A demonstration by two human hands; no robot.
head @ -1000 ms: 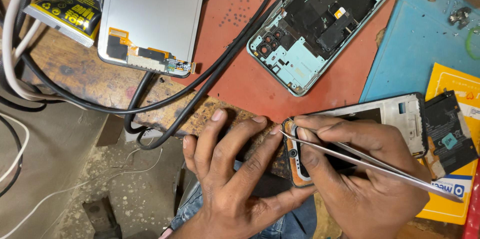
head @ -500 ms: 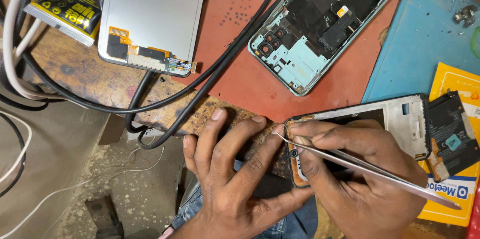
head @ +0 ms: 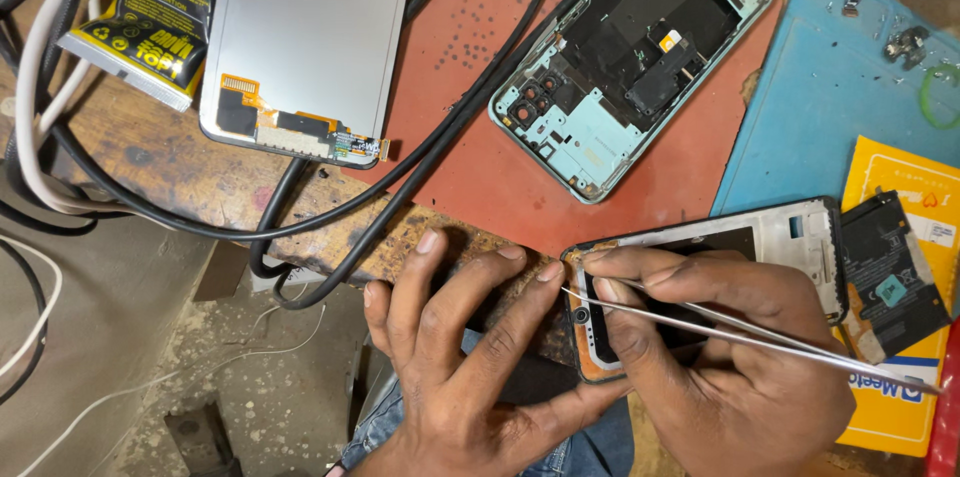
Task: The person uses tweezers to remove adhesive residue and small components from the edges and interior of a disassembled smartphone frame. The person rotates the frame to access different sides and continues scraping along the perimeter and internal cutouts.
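The right hand (head: 730, 357) pinches a pair of steel tweezers (head: 740, 335) between thumb and forefinger, closed tight on them, with the other fingers curled beneath. The tweezers' tips lie at the upper left corner of a phone frame (head: 790, 237), just at its worn orange edge, and their long shaft runs back across the hand, away from the frame's corner. The frame lies flat under and beside the right hand, its white inner face up, its near half hidden by the knuckles.

The left hand (head: 460, 357) holds nothing. Its fingers are spread and pressed onto the wooden bench edge (head: 400, 227) just left of the frame, with the forefinger tip touching or almost touching the frame's corner; I cannot tell which.

Beyond the frame, farther up the bench, a red mat (head: 480, 27) carries an opened teal phone body (head: 630, 57) with its black boards exposed. Left of that lies a display panel (head: 300, 27) with an orange flex cable, and past it a yellow-and-black glue tube (head: 150, 17). Black cables (head: 420, 177) cross between them. Right of the frame sit a blue work mat (head: 830, 87), a yellow packet (head: 900, 237) and a dark phone part (head: 885, 277).
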